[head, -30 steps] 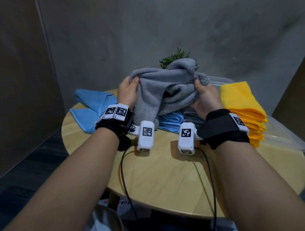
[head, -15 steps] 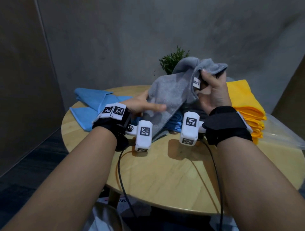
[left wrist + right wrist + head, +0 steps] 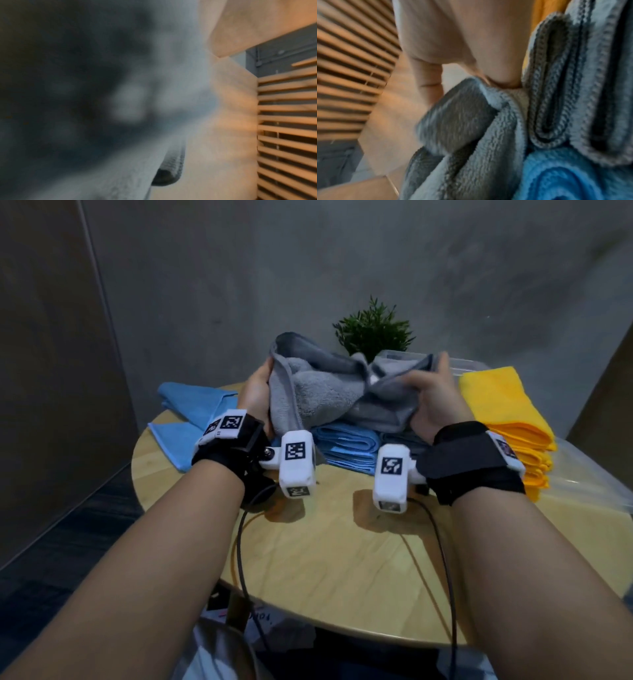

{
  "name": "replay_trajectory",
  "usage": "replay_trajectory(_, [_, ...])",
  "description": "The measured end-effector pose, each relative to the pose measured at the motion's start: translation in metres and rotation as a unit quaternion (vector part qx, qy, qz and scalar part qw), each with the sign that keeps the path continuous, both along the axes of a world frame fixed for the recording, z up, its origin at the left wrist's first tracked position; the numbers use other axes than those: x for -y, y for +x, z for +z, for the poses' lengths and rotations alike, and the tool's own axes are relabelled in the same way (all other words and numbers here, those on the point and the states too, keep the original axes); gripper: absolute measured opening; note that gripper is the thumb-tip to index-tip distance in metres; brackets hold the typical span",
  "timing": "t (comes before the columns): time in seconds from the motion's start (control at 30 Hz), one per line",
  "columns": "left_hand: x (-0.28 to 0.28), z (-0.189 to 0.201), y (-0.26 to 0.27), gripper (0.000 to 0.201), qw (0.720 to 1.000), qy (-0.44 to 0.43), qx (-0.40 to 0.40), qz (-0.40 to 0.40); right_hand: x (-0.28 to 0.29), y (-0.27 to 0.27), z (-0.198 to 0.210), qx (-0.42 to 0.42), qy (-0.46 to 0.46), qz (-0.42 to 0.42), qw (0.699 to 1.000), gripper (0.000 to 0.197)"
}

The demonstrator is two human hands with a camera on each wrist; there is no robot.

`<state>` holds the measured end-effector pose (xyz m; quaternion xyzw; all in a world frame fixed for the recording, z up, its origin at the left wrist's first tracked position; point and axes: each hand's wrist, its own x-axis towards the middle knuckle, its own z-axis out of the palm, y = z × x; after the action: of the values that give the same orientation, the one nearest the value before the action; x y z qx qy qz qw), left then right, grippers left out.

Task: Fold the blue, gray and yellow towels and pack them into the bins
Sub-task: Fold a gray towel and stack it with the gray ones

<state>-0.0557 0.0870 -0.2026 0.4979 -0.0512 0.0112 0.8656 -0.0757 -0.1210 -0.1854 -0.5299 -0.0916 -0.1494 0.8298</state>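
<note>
One gray towel (image 3: 329, 392) is held up between two hands, the left hand (image 3: 257, 398) and the right hand (image 3: 435, 402). One folded blue pile (image 3: 346, 445) and one folded gray pile (image 3: 404, 441) are seen beneath it; the layers cannot be counted. One loose blue towel (image 3: 191, 412) is spread at the left of one round table (image 3: 335, 559). One yellow stack (image 3: 507, 419) is seen at the right, its towels too thin to count. One clear bin (image 3: 466, 362) and one plant (image 3: 373, 332) are seen
</note>
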Motion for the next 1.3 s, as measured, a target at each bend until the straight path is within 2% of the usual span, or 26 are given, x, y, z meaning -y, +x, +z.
replay_trajectory(0.03, [-0.002,0.000,-0.002,0.049,0.999,-0.032,0.002,-0.033,-0.004,-0.002,-0.002,-0.016,-0.033,0.005,0.999,0.086])
replay_trajectory(0.07, [-0.004,0.001,-0.005,0.051,0.997,-0.065,0.002,-0.052,-0.006,-0.003,-0.003,-0.031,-0.056,0.013,0.998,0.103])
replay_trajectory(0.13, [-0.005,0.002,-0.007,0.053,0.991,-0.114,0.010,-0.070,-0.002,-0.001,-0.004,-0.035,-0.170,-0.017,0.985,0.122])
replay_trajectory(0.17, [-0.005,0.002,-0.007,0.053,0.989,-0.128,0.013,-0.069,0.003,0.002,-0.004,-0.046,-0.275,-0.055,0.959,0.126])
replay_trajectory(0.2, [-0.006,0.003,-0.009,0.053,0.988,-0.136,0.021,-0.067,0.005,0.002,-0.004,-0.063,-0.371,-0.095,0.922,0.125])
replay_trajectory(0.23, [-0.006,0.002,-0.009,0.053,0.988,-0.141,0.025,-0.053,0.006,0.003,-0.005,-0.080,-0.430,-0.127,0.890,0.119])
replay_trajectory(0.3, [-0.008,0.002,-0.004,0.055,0.986,-0.164,0.031,-0.027,0.009,0.005,-0.006,-0.076,-0.443,-0.172,0.877,0.093])
replay_trajectory(0.37, [-0.011,0.001,-0.001,0.061,0.981,-0.193,0.033,-0.007,0.012,0.006,-0.004,-0.045,-0.412,-0.233,0.880,0.055])
replay_trajectory(0.4, [-0.012,0.001,0.001,0.066,0.978,-0.202,0.042,-0.006,0.014,0.008,-0.003,-0.032,-0.374,-0.255,0.891,0.043])
replay_trajectory(0.47, [-0.013,0.001,0.000,0.070,0.976,-0.203,0.057,-0.052,0.010,0.000,0.004,-0.022,-0.255,-0.256,0.932,0.033])
replay_trajectory(0.53, [-0.012,0.001,-0.005,0.055,0.976,-0.189,0.056,-0.095,0.006,-0.006,0.011,-0.014,-0.107,-0.202,0.973,0.033])
replay_trajectory(0.6, [-0.012,0.000,-0.003,0.048,0.989,-0.132,0.045,-0.054,0.005,-0.008,0.013,-0.011,0.036,-0.070,0.997,0.042])
replay_trajectory(0.67, [-0.013,0.000,0.003,0.042,0.996,-0.076,0.046,0.032,0.005,-0.013,0.015,0.004,0.135,0.009,0.991,0.053])
replay_trajectory(0.7, [-0.013,0.001,0.005,0.035,0.995,-0.046,0.053,0.074,0.008,-0.013,0.015,0.017,0.178,0.023,0.984,0.056])
replay_trajectory(0.77, [-0.015,0.001,0.009,0.040,0.988,0.023,0.088,0.124,0.013,-0.014,0.016,0.052,0.244,0.034,0.968,0.055])
replay_trajectory(0.83, [-0.016,0.001,0.012,0.051,0.980,0.056,0.120,0.150,0.019,-0.017,0.017,0.087,0.263,0.061,0.959,0.047])
replay_trajectory(0.9, [-0.017,0.002,0.016,0.039,0.979,0.033,0.093,0.180,0.024,-0.019,0.015,0.106,0.243,0.105,0.958,0.069])
replay_trajectory(0.93, [-0.018,0.002,0.019,0.034,0.981,0.018,0.072,0.181,0.026,-0.019,0.013,0.117,0.233,0.131,0.956,0.065])
replay_trajectory(1.0, [-0.019,0.004,0.019,0.041,0.986,0.024,0.068,0.150,0.025,-0.023,0.009,0.104,0.227,0.124,0.960,0.049])
replay_trajectory(1.03, [-0.019,0.002,0.022,0.048,0.987,0.047,0.075,0.135,0.025,-0.023,0.008,0.101,0.230,0.124,0.960,0.055])
replay_trajectory(1.07, [-0.020,-0.001,0.025,0.056,0.984,0.082,0.072,0.138,0.025,-0.021,0.007,0.093,0.233,0.122,0.960,0.068])
replay_trajectory(1.1, [-0.020,-0.004,0.028,0.058,0.977,0.119,0.063,0.166,0.023,-0.022,0.008,0.076,0.216,0.109,0.967,0.073])
replay_trajectory(1.17, [-0.023,-0.008,0.033,0.053,0.953,0.171,0.045,0.245,0.020,-0.018,0.012,0.056,0.185,0.049,0.980,0.055])
replay_trajectory(1.23, [-0.030,-0.009,0.037,0.040,0.929,0.198,0.025,0.310,0.018,-0.018,0.013,0.062,0.102,-0.049,0.992,0.039])
replay_trajectory(1.3, [-0.038,-0.009,0.040,0.023,0.918,0.205,0.007,0.338,0.019,-0.017,0.012,0.083,0.037,-0.140,0.986,0.025])
